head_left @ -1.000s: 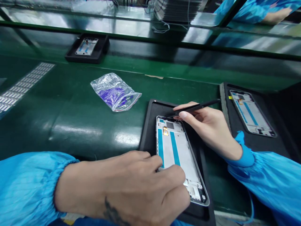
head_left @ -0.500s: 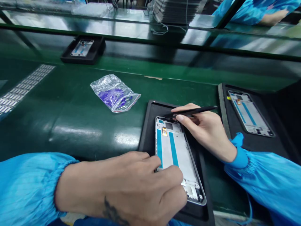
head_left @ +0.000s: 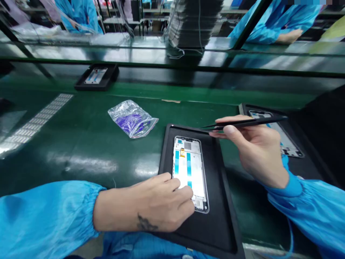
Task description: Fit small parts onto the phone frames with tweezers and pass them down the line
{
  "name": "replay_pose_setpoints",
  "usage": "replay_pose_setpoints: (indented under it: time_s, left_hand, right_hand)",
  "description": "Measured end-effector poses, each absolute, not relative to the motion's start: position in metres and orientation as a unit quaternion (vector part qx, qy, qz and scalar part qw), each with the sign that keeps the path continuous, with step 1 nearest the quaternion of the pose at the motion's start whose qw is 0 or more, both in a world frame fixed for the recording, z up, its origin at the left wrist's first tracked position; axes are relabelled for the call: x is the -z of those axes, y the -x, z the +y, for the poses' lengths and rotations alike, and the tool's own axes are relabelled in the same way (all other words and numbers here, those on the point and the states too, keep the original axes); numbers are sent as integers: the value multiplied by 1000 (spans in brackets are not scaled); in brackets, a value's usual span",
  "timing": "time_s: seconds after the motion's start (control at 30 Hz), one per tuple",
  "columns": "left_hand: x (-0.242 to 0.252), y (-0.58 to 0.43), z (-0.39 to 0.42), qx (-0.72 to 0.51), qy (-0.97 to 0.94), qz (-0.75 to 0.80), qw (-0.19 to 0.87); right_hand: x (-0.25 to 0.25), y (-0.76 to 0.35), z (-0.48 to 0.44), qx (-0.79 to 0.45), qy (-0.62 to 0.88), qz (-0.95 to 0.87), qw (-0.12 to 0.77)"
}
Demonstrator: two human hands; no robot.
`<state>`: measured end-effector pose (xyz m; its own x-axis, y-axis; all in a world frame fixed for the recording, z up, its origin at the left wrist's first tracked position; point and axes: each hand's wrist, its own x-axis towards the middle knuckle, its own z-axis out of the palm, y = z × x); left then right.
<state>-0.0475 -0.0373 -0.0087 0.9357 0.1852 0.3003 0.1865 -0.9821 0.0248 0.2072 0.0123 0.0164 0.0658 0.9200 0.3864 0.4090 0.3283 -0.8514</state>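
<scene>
A phone frame (head_left: 196,169) with blue strips and a small gold flex piece lies in a black tray (head_left: 215,216). My left hand (head_left: 164,205) is closed over its lower left edge; the fingertips are hidden beneath the knuckles. Black tweezers (head_left: 250,123) are pinched between the thumb and fingers of my right hand (head_left: 256,147). Their thin tips point left, over the tray's upper rim, apart from the phone frame.
A clear zip bag (head_left: 133,118) with purple pieces lies left of the tray. A second phone frame (head_left: 291,140) sits in another tray at right, partly behind my right hand. A small black tray (head_left: 98,77) stands at the back. Co-workers' blue sleeves (head_left: 269,25) show beyond the rail.
My right hand has drawn the tweezers back to the right, away from the phone frame's top edge. My left hand stays at the frame. The camera view has tilted upward.
</scene>
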Motion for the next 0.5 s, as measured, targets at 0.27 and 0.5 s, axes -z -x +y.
replay_pose_setpoints:
  time_s: [0.27,0.5]
  left_hand:
    - [4,58,-51,75,997,-11,-13]
    - [17,31,9,-4,993,-65,96]
  right_hand:
    - [-38,-252,-10,-128,471,-556,673]
    - [-31,-289,-27,-126,484,-489,715]
